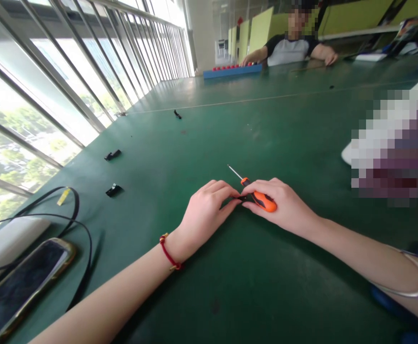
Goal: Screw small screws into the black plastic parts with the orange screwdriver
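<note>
An orange and black screwdriver (pixel 265 201) lies in the curl of my right hand (pixel 282 203), its thin metal shaft pointing away to the upper left. Between the fingertips of both hands is a small black part (pixel 242 198), mostly covered by the fingers. My left hand (pixel 209 210) pinches its left end, while the thumb and forefinger of the right hand meet its other end. Both hands are just above the green table, close together. To the left lie two small black pieces, a nearer one (pixel 114 190) and a farther one (pixel 112 155).
Another black piece (pixel 177 114) lies farther back on the green table (pixel 209 138). At lower left are a phone (pixel 22 286), a white box-like object (pixel 15 239) and black cable (pixel 78 205). Across the table sits a person (pixel 290 50) beside a blue rack (pixel 232 71). Railings (pixel 130 57) border the left.
</note>
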Demonstrator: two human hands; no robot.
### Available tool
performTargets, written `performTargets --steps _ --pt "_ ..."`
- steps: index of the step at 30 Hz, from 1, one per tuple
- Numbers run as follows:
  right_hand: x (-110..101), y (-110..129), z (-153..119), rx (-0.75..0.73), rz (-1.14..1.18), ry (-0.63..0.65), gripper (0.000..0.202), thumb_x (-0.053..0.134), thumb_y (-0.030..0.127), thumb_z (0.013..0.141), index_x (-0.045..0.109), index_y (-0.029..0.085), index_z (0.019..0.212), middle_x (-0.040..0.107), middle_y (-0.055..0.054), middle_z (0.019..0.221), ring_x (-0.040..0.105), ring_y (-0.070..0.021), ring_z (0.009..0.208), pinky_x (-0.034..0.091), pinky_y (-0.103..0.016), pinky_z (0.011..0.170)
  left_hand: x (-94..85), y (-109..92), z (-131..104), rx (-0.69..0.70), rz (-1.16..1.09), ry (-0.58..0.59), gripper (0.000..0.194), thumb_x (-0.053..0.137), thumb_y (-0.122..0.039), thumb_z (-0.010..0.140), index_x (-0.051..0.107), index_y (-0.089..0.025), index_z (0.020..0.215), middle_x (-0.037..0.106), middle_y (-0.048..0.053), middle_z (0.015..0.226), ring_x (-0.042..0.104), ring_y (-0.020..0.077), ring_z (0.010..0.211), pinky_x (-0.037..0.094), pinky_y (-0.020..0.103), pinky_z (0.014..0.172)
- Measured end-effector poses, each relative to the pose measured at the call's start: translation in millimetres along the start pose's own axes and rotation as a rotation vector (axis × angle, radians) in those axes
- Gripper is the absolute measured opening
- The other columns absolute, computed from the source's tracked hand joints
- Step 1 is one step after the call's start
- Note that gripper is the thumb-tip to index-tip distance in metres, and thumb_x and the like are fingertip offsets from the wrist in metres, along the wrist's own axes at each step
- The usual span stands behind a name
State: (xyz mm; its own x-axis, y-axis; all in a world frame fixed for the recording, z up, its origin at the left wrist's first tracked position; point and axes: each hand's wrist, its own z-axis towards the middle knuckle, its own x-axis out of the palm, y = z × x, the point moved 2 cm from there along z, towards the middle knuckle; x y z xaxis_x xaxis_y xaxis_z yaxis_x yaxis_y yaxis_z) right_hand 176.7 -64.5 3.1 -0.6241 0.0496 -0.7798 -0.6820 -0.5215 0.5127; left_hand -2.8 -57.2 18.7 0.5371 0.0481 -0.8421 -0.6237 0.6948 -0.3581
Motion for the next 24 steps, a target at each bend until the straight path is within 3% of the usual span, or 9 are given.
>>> performTargets --steps 11,18,21,24 --pt "1.4 1.4 -1.0 0.007 0.002 0.014 0.014 0.06 0.029 0.084 0.067 0.023 0.095 0.072 0.003 0.096 0.062 -0.0139 0.077 0.045 -0.031 0.076 1.8 2.2 -5.1 -0.007 -0.097 -0.081 0.012 0.061 -0.027 0.089 0.069 -0.018 0.09 0.07 0.003 0.09 0.063 0.0153 0.083 0.052 0.027 0.075" --pt "0.5 1.2 -0.3 0.037 0.016 0.004 0.012 0.059 0.026 0.085 0.067 0.023 0.093 0.072 0.001 0.095 0.062 -0.0153 0.079 0.044 -0.032 0.076 3.9 3.2 -5.1 -0.017 -0.048 -0.038 0.016 0.059 -0.03 0.09 0.07 -0.019 0.092 0.07 0.003 0.092 0.064 0.0151 0.086 0.052 0.027 0.076" --pt "-1.0 0.6 -0.4 0.082 0.034 0.014 0.012 0.06 0.026 0.084 0.068 0.023 0.092 0.072 0.001 0.095 0.062 -0.0157 0.079 0.044 -0.032 0.076 -13.6 6.3 4.5 -0.039 0.119 0.022 0.027 0.059 -0.039 0.088 0.068 -0.019 0.104 0.069 0.005 0.104 0.064 0.0191 0.094 0.052 0.032 0.084" --pt "-2.7 0.8 -0.4 0.124 0.061 0.027 0.013 0.061 0.027 0.083 0.069 0.023 0.093 0.072 0.0 0.097 0.062 -0.0163 0.081 0.044 -0.033 0.078 -59.4 29.5 12.3 -0.246 0.36 0.024 0.031 0.054 -0.034 0.091 0.064 -0.016 0.114 0.065 0.008 0.118 0.064 0.0225 0.104 0.049 0.036 0.093"
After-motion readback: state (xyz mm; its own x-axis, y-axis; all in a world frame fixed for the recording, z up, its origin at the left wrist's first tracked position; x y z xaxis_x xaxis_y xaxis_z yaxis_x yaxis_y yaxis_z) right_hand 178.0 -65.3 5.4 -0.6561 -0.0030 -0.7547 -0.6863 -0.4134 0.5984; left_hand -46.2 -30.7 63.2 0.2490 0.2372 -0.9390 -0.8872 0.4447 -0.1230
